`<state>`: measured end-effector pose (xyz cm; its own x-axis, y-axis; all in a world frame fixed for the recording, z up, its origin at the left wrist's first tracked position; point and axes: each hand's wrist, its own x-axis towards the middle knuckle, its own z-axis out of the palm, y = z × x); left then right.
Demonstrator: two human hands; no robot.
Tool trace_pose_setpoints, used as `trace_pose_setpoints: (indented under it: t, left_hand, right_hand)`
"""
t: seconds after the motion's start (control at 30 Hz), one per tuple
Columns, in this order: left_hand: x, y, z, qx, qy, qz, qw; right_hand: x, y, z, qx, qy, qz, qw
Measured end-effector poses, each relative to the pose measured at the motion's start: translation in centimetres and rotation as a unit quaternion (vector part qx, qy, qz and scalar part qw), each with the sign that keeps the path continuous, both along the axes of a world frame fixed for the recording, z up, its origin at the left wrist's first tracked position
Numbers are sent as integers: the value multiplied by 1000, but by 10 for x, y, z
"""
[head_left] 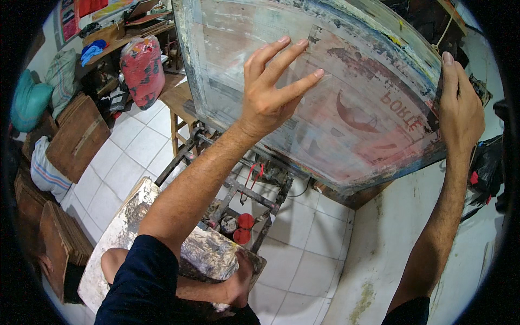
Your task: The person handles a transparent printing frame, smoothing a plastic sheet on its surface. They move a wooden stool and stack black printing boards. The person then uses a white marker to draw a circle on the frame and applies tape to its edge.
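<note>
A large screen-printing frame (346,108) with pale, ink-stained mesh stands tilted up in front of me. Faint reddish shapes and reversed lettering show through its mesh. My left hand (273,89) is spread over the mesh, fingers apart and fingertips at or very near its surface. Whether it presses on the mesh I cannot tell. At the frame's right edge, my right hand (460,105) grips the paint-crusted border, thumb on the near side and the other fingers partly hidden.
Below is a paint-smeared board (200,252) with my bare foot (238,284) on it. Red-topped containers (242,236) stand by a dark metal stand (252,195). Brown boards (78,138), sacks (30,103) and a red bag (142,70) lie left. A stained wall (379,238) is right.
</note>
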<state>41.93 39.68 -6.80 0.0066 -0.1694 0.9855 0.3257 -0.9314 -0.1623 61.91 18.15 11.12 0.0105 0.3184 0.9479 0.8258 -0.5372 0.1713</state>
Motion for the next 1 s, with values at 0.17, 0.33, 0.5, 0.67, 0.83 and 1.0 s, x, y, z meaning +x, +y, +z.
trace_pose_setpoints:
  t: [0.17, 0.33, 0.5, 0.67, 0.83, 1.0]
  left_hand:
    - [7, -1, 1, -24, -30, -36, 999]
    - [6, -4, 5, -53, -61, -69, 994]
    - [-2, 1, 15, -25, -109, -34, 993]
    - [-18, 3, 23, -54, -42, 15, 998]
    - [-29, 8, 36, -75, -34, -9, 997]
    - [-30, 9, 43, -64, -36, 12, 997]
  right_hand:
    - [3, 0, 0, 5, -13, -7, 1000]
    - [4, 0, -1, 4, -1, -3, 1000]
    - [5, 0, 0, 4, -3, 0, 1000]
    - [10, 0, 0, -4, -14, -12, 1000]
    - [10, 0, 1, -2, -24, -12, 1000]
    - [25, -2, 1, -4, -19, 0, 1000]
